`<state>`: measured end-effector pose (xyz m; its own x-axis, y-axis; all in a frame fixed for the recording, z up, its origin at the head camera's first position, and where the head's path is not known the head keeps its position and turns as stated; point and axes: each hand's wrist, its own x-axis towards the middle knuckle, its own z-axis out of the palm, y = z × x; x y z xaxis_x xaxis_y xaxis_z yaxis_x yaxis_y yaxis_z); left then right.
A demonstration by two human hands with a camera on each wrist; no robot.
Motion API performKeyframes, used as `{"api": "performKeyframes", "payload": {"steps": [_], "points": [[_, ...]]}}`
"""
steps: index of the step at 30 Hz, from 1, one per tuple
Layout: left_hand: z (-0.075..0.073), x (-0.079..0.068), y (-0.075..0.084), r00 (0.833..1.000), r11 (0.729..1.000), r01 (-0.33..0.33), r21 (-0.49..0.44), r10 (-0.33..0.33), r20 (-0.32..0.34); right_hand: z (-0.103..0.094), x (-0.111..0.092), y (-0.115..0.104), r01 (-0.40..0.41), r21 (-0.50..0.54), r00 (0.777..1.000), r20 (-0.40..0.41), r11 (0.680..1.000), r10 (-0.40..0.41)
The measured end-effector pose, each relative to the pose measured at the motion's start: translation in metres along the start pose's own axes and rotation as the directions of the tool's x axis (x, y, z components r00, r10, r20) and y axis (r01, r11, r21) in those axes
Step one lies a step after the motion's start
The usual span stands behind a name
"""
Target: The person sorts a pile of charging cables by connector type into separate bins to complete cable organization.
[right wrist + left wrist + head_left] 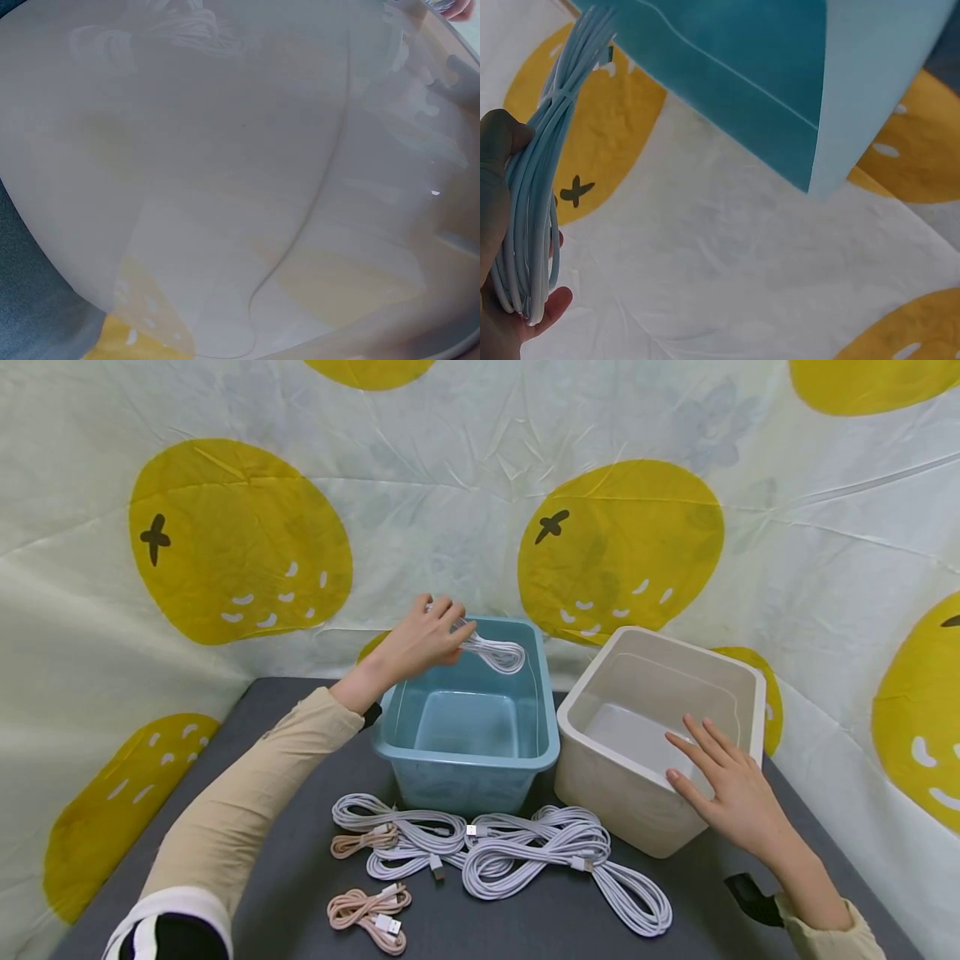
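Observation:
In the head view my left hand (422,645) grips a coiled white cable (498,654) over the left part of the blue bin (465,762). The left wrist view shows thumb and fingers round this cable bundle (544,172), which is tied near its middle. My right hand (731,789), fingers spread and holding nothing, is at the near right side of the beige bin (637,789). Both bins show bare floors inside. Several white cable coils (517,852) lie in front of the bins, with two pinkish-beige cable coils (367,914) at their left.
Everything stands on a dark grey table (277,852). The bins sit side by side, close together. A pale cloth (442,527) with large yellow fruit prints hangs behind and along both sides. In the right wrist view the glossy beige bin wall (225,150) fills most of the picture.

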<state>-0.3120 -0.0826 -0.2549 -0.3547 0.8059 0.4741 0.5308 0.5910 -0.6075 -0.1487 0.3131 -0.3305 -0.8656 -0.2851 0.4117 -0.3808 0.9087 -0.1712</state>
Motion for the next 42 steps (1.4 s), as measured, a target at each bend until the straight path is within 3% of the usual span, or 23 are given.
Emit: {"api": "performKeyframes", "payload": {"steps": [8,15,24,34,42], "points": [[0.005,0.004,0.000,1.000,0.999,0.006,0.035,-0.007,0.011,0.000,0.001,0.000,0.004,0.002,1.000,-0.008,1.000,-0.004],[0.006,0.002,0.004,0.997,0.999,0.040,-0.037,-0.038,0.062,0.001,-0.001,-0.001,0.003,0.001,1.000,-0.010,1.000,-0.003],[0.002,-0.004,0.007,0.996,0.997,0.044,-0.058,-0.040,0.078,-0.001,0.000,0.001,0.013,0.000,1.000,-0.018,1.000,-0.013],[-0.011,-0.009,0.010,1.000,0.994,0.013,-0.111,-0.013,0.000,-0.001,0.000,0.002,-0.001,0.000,1.000,-0.012,1.000,0.001],[-0.025,-0.016,0.014,1.000,0.986,0.003,-0.166,-0.006,-0.014,-0.002,0.001,0.003,0.009,0.004,1.000,-0.017,1.000,-0.008]]}}
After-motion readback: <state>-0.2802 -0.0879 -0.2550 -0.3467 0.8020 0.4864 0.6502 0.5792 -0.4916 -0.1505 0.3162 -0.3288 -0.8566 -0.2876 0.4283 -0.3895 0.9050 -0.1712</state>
